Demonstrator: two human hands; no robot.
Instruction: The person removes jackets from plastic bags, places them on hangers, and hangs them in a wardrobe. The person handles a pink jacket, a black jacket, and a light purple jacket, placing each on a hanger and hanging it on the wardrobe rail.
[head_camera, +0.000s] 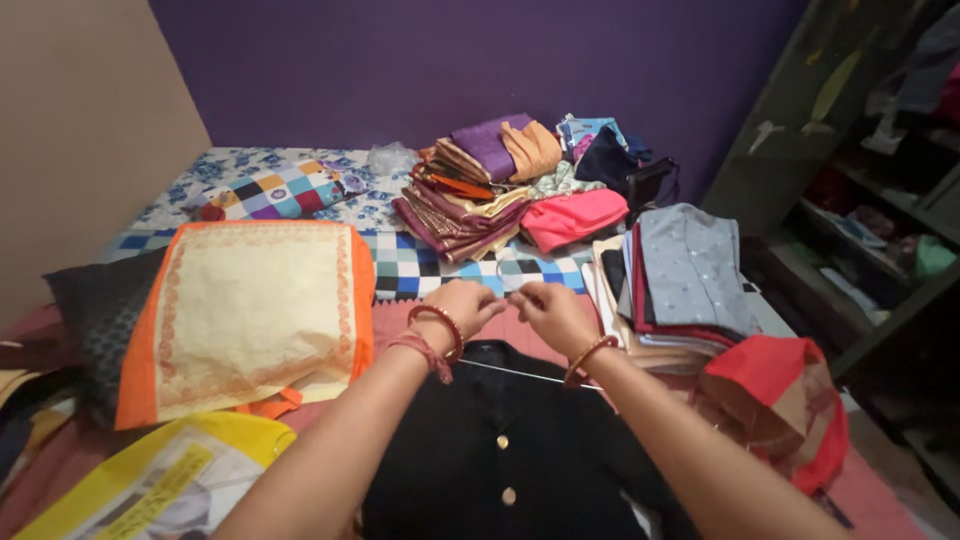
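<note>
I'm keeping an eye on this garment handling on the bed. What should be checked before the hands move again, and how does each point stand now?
1. Left hand at the hanger hook: ok.
2. Right hand also at the hook: ok.
3. Black jacket lying flat, buttons up: ok.
4. Hanger wire seated across the collar: ok.
5. Fingers firmly gripping the hook: cannot tell.
6. Grey folded stack apart from the right wrist: ok.

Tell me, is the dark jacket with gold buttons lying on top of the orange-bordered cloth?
No, the dark jacket lies on the bed under both hands, while the orange-bordered cloth sits apart, off to its left.
</note>
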